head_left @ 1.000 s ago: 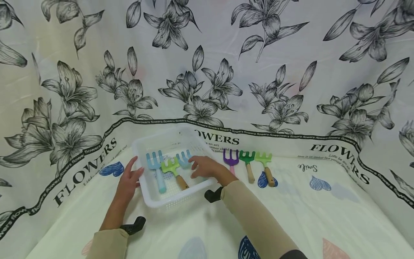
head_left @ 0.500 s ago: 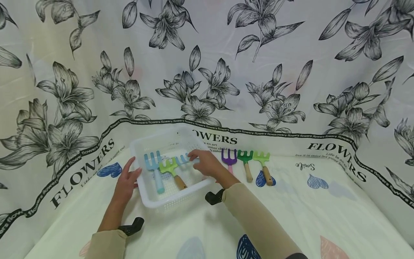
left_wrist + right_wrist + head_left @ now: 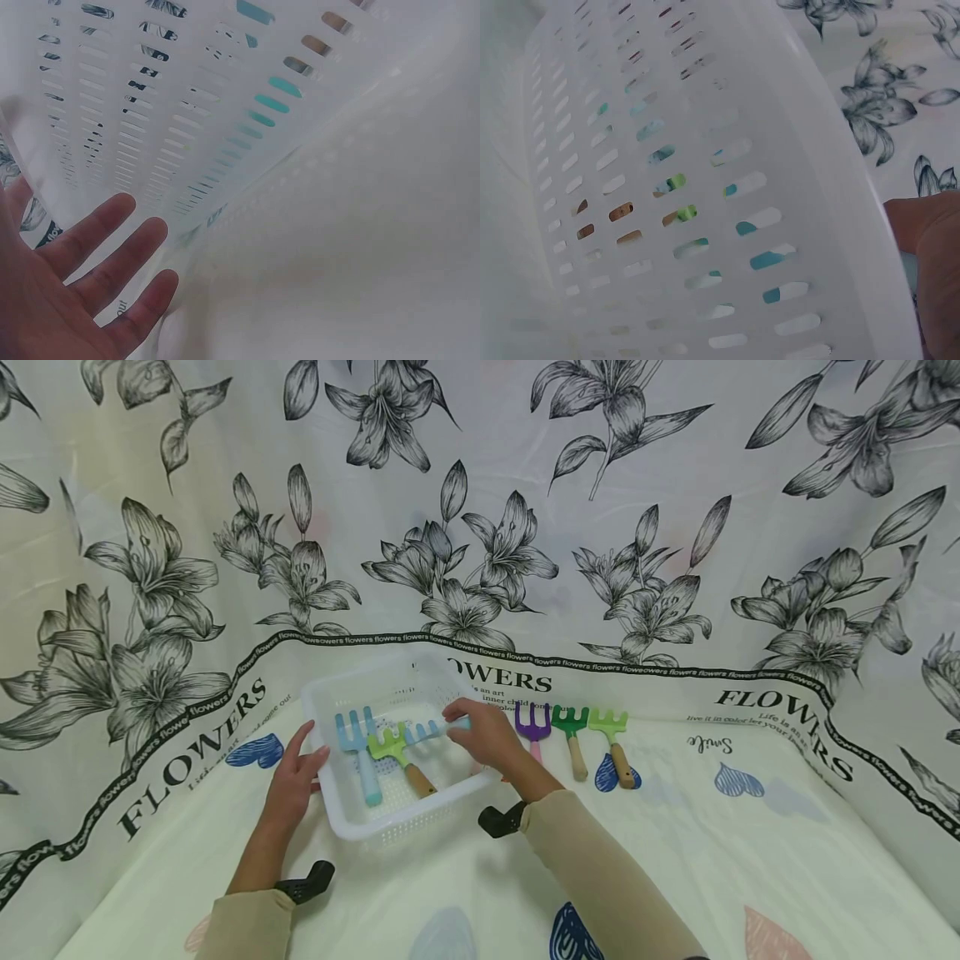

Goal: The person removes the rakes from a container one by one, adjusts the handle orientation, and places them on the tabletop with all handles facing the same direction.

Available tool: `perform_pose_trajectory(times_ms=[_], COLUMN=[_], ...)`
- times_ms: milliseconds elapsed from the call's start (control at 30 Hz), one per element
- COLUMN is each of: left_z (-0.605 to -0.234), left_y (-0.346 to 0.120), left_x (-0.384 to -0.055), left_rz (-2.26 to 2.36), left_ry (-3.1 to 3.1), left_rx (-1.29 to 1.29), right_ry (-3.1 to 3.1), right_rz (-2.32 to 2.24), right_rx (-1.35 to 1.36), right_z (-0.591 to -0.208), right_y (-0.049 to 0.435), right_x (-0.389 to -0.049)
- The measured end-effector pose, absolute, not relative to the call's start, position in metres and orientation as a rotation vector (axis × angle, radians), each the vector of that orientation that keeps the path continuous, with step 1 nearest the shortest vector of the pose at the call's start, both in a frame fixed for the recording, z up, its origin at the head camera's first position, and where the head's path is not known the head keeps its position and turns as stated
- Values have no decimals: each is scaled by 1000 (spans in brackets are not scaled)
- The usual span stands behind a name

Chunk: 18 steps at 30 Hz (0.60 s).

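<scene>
A white plastic basket (image 3: 405, 817) with slotted walls holds toy garden forks. Inside lie a light blue fork (image 3: 367, 772) and a lime-green fork (image 3: 388, 743) with a wooden handle. My left hand (image 3: 292, 777) holds the basket's left rim, thumb lapping over the edge. In the left wrist view, its other fingers (image 3: 112, 266) spread along the outside wall. My right hand (image 3: 483, 735) reaches over the right rim and pinches a second light blue fork (image 3: 423, 732), its tines pointing left beside the lime-green one. In the right wrist view, the basket wall hides most of this.
Right of the basket, a purple fork (image 3: 533, 720), a dark green fork (image 3: 572, 722) and another lime-green fork (image 3: 609, 722) lie in a row on the pale printed cloth (image 3: 712, 860). A flower-print curtain (image 3: 480, 527) rises behind.
My right hand has lifted slightly with the second light blue fork, whose tines have turned from pointing up to pointing left. My left hand stays on the basket rim.
</scene>
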<state>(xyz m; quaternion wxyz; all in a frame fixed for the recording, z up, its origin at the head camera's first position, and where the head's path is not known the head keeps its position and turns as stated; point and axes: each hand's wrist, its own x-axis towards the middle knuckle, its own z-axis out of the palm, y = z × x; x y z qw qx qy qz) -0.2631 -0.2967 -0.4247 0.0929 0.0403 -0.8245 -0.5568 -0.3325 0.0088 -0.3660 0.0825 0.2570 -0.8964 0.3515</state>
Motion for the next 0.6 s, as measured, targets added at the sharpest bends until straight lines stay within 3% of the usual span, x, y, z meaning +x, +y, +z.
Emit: perform_pose_trajectory(times_ms=[600], left_z=[-425], left_y=[-299], left_x=[-264], left_rz=[-1658], left_ry=[-2447], left_rx=[126], right_ry=[-2377], right_rz=[1298], right_rx=[596], right_z=[-370], right_y=[12], right_x=[-311])
